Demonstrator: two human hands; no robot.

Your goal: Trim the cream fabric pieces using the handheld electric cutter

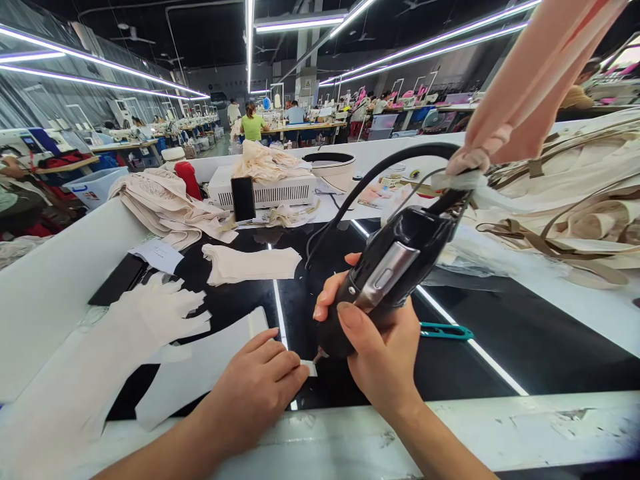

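My right hand (383,343) is wrapped round a black corded hand tool (373,270) with a silver plate on its side. The tool's tip points down at the black tabletop and meets the end of a small white strip (311,367). A knotted pink cloth (520,93) is tied to the tool's upper end. My left hand (265,380) is closed, its fingertips pressing the white strip against the table; most of the strip is hidden under them. Beside that hand lies a curved white fabric piece (200,373), partly covered by it.
Cut cream fabric (100,360) lies at left and a stacked cream piece (253,263) behind. A teal thread snipper (446,331) rests right of the tool. A white vented box (280,187), phone (243,199) and cloth heaps stand at the back. The black cable arches behind the tool.
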